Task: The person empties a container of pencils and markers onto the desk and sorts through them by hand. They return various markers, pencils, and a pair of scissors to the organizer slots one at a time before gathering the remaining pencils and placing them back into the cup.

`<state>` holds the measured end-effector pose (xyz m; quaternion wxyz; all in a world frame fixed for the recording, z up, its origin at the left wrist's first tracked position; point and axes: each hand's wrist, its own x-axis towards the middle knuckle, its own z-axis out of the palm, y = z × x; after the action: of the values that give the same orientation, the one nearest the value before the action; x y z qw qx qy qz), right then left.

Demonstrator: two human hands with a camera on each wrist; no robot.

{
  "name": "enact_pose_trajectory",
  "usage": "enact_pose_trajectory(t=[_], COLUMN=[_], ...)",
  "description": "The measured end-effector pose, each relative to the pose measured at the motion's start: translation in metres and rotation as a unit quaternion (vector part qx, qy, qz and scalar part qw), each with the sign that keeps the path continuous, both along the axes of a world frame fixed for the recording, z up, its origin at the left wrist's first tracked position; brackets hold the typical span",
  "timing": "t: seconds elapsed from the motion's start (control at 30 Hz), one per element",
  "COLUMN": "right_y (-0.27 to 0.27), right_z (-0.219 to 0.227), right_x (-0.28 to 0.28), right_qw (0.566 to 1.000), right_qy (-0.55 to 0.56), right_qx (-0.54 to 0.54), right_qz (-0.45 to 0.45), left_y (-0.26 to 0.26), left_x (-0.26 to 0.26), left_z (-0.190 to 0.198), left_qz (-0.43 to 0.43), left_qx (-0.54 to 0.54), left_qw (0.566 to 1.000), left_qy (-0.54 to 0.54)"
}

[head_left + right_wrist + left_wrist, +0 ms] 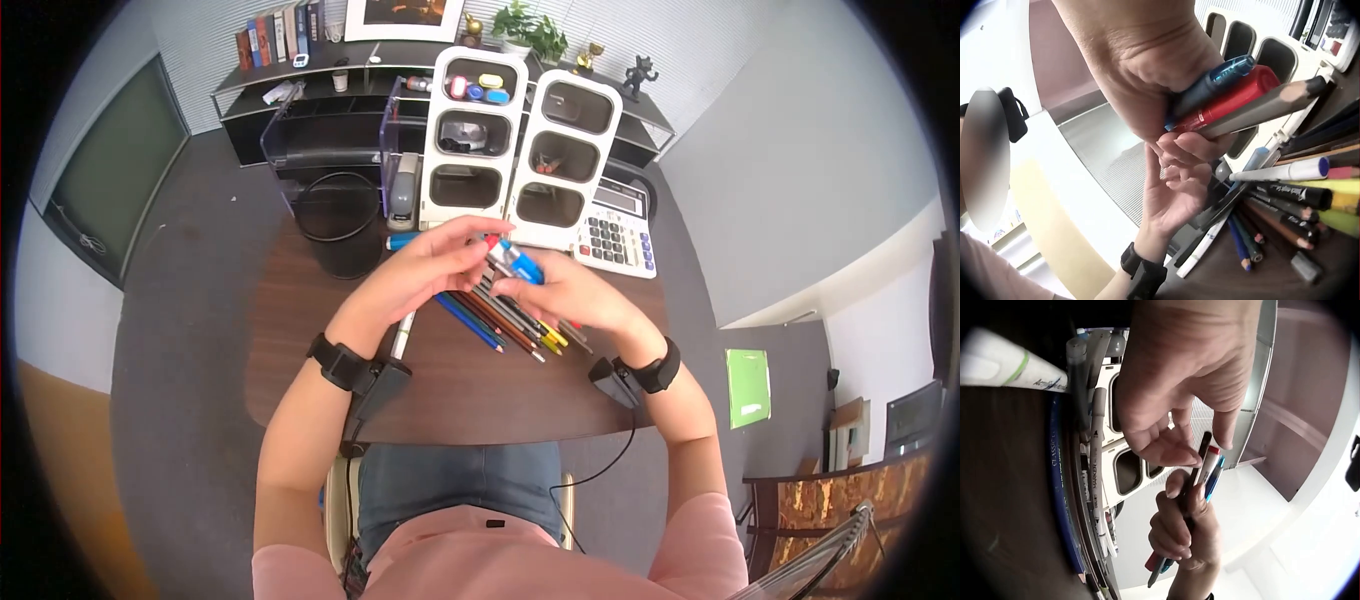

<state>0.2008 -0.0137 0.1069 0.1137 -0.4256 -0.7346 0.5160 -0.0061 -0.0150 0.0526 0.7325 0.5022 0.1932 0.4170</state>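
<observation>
My right hand (570, 290) grips a small bundle of writing tools over the desk. In the right wrist view the bundle shows a blue translucent pen (1210, 85), a red marker (1235, 97) and a grey pencil (1266, 109) with a dark tip. My left hand (430, 265) is at the other end of the bundle, its fingers loosely bent. In the left wrist view its thumb and fingertips come right up to the ends of the pencil and the red-ended pen. Beneath both hands lie several loose pencils (485, 322) and markers.
Two white three-compartment organizers (473, 107) stand behind the hands, the left one with colourful small items on top. A calculator (617, 235) is at right, a stapler (403, 190) and black mesh bin (340, 245) at left. One white marker (403, 335) lies by my left wrist.
</observation>
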Motion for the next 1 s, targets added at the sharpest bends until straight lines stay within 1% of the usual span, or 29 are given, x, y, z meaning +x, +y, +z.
enact_pose_trajectory(t=[0.03, 0.13, 0.17, 0.2, 0.27, 0.3, 0.33, 0.4, 0.43, 0.47, 0.5, 0.53, 0.57, 0.6, 0.63, 0.67, 0.7, 0.73, 0.77, 0.8, 0.83, 0.87, 0.93, 0.97, 1.0], right_y=[0.003, 0.01, 0.011, 0.014, 0.023, 0.029, 0.03, 0.03, 0.034, 0.041, 0.041, 0.031, 0.041, 0.053, 0.057, 0.061, 0.066, 0.07, 0.069, 0.063, 0.076, 0.085, 0.1, 0.104, 0.107], right_z=[-0.003, -0.001, 0.004, 0.008, 0.018, 0.022, 0.026, 0.033, 0.033, 0.03, 0.035, 0.058, 0.053, 0.05, 0.058, 0.067, 0.072, 0.078, 0.082, 0.09, 0.084, 0.082, 0.078, 0.074, 0.071], right_x=[-0.003, -0.011, -0.012, -0.012, -0.011, -0.011, -0.01, -0.012, -0.01, -0.005, -0.009, -0.018, -0.014, -0.007, -0.006, -0.005, -0.002, 0.001, 0.006, 0.006, 0.016, 0.018, 0.023, 0.027, 0.03], right_qw=[1.0, 0.999, 0.999, 0.999, 0.999, 0.999, 0.998, 0.989, 0.989, 0.972, 0.948, 0.931, 0.899, 0.854, 0.785, 0.703, 0.682, 0.701, 0.79, 0.854, 0.857, 0.84, 0.819, 0.818, 0.832], right_qy=[0.007, 0.007, 0.03, 0.029, 0.0, 0.008, -0.016, -0.046, -0.048, -0.063, -0.078, -0.203, -0.158, -0.11, -0.136, -0.16, -0.133, -0.144, -0.074, -0.001, 0.104, 0.157, 0.185, 0.185, 0.196], right_qx=[-0.004, -0.021, -0.036, -0.034, -0.021, 0.008, 0.053, 0.133, 0.134, 0.22, 0.305, 0.298, 0.402, 0.5, 0.593, 0.678, 0.701, 0.669, 0.549, 0.413, 0.424, 0.453, 0.493, 0.494, 0.459], right_qz=[0.022, 0.028, 0.027, 0.029, 0.032, 0.033, 0.042, 0.049, 0.05, 0.045, 0.041, -0.048, -0.069, -0.089, -0.116, -0.142, -0.159, -0.201, -0.262, -0.316, -0.275, -0.253, -0.23, -0.23, -0.242], left_y=[0.002, 0.002, 0.004, 0.003, 0.0, 0.0, 0.0, 0.001, 0.001, 0.001, 0.001, 0.001, 0.001, 0.0, 0.0, 0.0, 0.0, 0.001, 0.001, 0.002, 0.002, 0.003, 0.004, 0.005, 0.006], left_x=[0.0, -0.001, -0.001, 0.0, 0.003, 0.005, 0.007, 0.01, 0.012, 0.011, 0.009, 0.008, 0.007, 0.007, 0.006, 0.005, 0.006, 0.006, 0.006, 0.006, 0.005, 0.005, 0.003, 0.002, 0.002], left_z=[-0.002, -0.001, -0.003, -0.004, -0.005, -0.004, -0.005, -0.008, -0.01, -0.011, -0.011, -0.01, -0.01, -0.008, -0.007, -0.007, -0.008, -0.008, -0.009, -0.009, -0.01, -0.01, -0.01, -0.011, -0.012], left_qz=[0.012, 0.044, 0.064, 0.065, 0.116, 0.134, 0.133, 0.176, 0.184, 0.184, 0.186, 0.187, 0.189, 0.194, 0.199, 0.2, 0.196, 0.192, 0.191, 0.198, 0.205, 0.204, 0.215, 0.215, 0.218], left_qx=[0.025, 0.039, 0.039, 0.042, 0.003, -0.001, 0.0, -0.012, -0.021, -0.02, -0.033, -0.047, -0.046, -0.062, -0.078, -0.078, -0.079, -0.081, -0.08, -0.088, -0.096, -0.095, -0.103, -0.102, -0.105], left_qw=[0.999, 0.998, 0.997, 0.997, 0.992, 0.99, 0.989, 0.982, 0.979, 0.979, 0.976, 0.972, 0.971, 0.968, 0.964, 0.964, 0.963, 0.963, 0.963, 0.96, 0.957, 0.957, 0.954, 0.954, 0.951], left_qy=[0.039, 0.039, 0.032, 0.031, -0.049, -0.055, -0.059, -0.062, -0.08, -0.082, -0.109, -0.136, -0.138, -0.148, -0.157, -0.16, -0.167, -0.173, -0.174, -0.178, -0.181, -0.182, -0.184, -0.184, -0.191])
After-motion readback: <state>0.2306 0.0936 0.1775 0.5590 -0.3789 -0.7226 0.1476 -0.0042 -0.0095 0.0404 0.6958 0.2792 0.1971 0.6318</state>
